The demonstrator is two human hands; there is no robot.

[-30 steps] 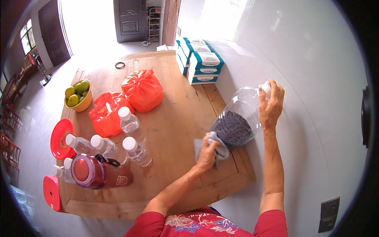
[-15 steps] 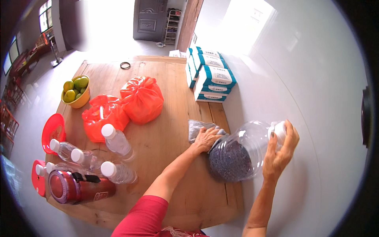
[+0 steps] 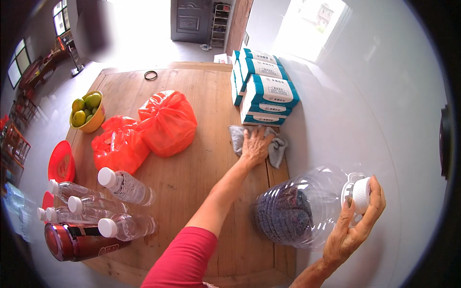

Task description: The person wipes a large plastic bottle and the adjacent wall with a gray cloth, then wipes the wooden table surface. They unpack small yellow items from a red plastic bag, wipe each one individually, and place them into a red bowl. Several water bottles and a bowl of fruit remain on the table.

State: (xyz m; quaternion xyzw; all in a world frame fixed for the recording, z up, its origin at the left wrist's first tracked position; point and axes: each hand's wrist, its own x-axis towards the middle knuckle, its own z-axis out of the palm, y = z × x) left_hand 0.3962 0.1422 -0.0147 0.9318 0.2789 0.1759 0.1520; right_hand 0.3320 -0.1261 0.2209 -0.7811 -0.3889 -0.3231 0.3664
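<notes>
On the right part of the wooden table, my left hand [image 3: 256,148] presses on a crumpled grey cloth [image 3: 277,150], fingers bent over it. Part of the cloth sticks out right of the hand. My right hand [image 3: 357,225] grips a large clear plastic jug [image 3: 326,201] around its white cap [image 3: 361,195]. Dark, speckled contents [image 3: 288,211] show in the jug's lower part; their kind is unclear. The jug appears tilted at the right table edge; whether its base touches the wood I cannot tell.
Teal-and-white tissue packs [image 3: 273,91] are stacked beyond the cloth. Two red plastic bags [image 3: 168,125] lie left of centre. At the left are a yellow bowl [image 3: 98,119] of green fruit, a red bowl [image 3: 61,161], several clear bottles [image 3: 128,188] and a red flask [image 3: 86,247].
My left hand has moved away from the jug with the cloth, toward the tissue packs. The jug, held in my right hand, appears lower and farther right. The view has shifted.
</notes>
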